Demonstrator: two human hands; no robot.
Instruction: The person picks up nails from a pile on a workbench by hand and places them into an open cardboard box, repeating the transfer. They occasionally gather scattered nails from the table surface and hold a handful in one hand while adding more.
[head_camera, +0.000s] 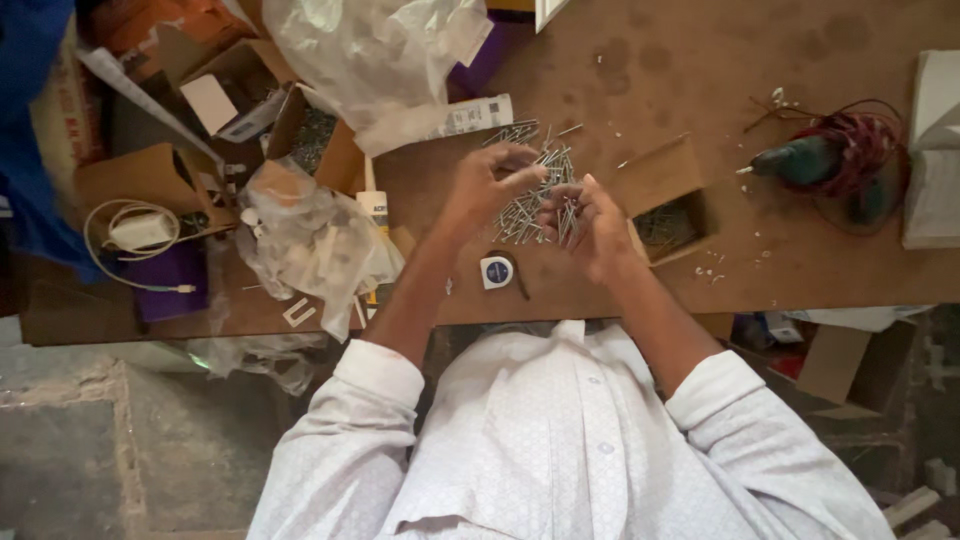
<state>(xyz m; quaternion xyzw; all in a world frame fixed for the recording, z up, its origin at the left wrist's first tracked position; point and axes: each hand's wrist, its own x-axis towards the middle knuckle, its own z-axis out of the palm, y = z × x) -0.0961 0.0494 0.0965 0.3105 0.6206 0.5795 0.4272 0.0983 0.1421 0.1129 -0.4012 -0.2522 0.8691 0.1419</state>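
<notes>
Sorting through a heap of thin, silvery steel nails (530, 185) that lies scattered on the rough brown fibreboard workbench (700, 60), I keep both hands right at it. My left hand (490, 180) hovers over the heap's near-left edge, fingers curled, thumb and forefinger pinching a few nails. My right hand (590, 225) is half closed around a bristling bunch of nails at the heap's near-right edge. Just right of the heap stands a small open cardboard box (665, 200) with more nails inside. Nearer to me than the heap lies a small round blue-and-white tape measure (497, 271).
</notes>
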